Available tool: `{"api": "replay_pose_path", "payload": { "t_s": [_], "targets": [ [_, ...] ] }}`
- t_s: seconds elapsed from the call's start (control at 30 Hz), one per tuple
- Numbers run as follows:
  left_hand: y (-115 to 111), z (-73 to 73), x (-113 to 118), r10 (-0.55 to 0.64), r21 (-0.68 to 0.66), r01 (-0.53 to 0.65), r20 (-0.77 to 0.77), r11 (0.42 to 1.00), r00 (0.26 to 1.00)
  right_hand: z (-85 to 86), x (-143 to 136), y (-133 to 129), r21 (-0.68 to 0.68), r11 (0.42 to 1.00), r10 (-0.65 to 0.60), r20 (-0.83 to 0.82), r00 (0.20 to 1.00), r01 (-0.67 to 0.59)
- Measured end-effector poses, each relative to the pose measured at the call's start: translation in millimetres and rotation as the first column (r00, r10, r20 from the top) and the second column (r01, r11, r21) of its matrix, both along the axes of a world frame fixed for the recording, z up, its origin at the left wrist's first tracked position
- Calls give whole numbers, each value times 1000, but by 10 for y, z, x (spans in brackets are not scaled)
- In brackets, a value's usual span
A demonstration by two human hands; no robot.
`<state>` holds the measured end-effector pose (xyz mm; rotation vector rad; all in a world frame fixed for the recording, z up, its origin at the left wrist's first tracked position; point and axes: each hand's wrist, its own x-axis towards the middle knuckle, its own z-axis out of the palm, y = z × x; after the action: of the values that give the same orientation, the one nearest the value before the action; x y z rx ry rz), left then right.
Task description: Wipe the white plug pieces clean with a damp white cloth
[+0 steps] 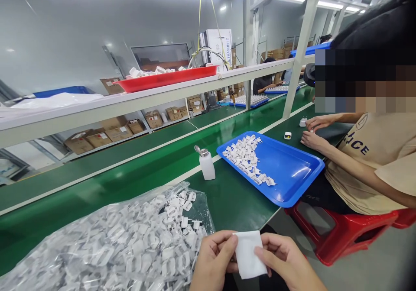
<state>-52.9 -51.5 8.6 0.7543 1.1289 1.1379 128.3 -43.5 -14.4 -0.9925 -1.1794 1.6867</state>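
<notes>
A folded white cloth (249,256) is held up in front of me at the table's near edge. My left hand (214,256) pinches its left side between thumb and fingers. On the other side, my right hand (282,256) grips the cloth with the thumb on its front. Whether anything lies behind or inside the cloth is hidden. Just left of my hands lies a large clear plastic bag (107,239) full of white plug housings. A white pump bottle (207,165) with its metal lid flipped up stands beyond the bag.
A blue tray (292,169) of white plug pieces sits at the right, beside a co-worker's hands (315,133) and small parts. Behind runs a green conveyor belt (130,161). A red tray (169,78) rests on the raised shelf. A red stool (341,230) stands at right.
</notes>
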Motion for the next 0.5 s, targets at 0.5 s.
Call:
{"api": "replay_pose_path", "payload": {
  "t_s": [0.5],
  "targets": [
    [-132,-292,-110,-142,-16,143,-244,990,959,-2,137,8,-107,986,142,143,979,-127]
  ]
}}
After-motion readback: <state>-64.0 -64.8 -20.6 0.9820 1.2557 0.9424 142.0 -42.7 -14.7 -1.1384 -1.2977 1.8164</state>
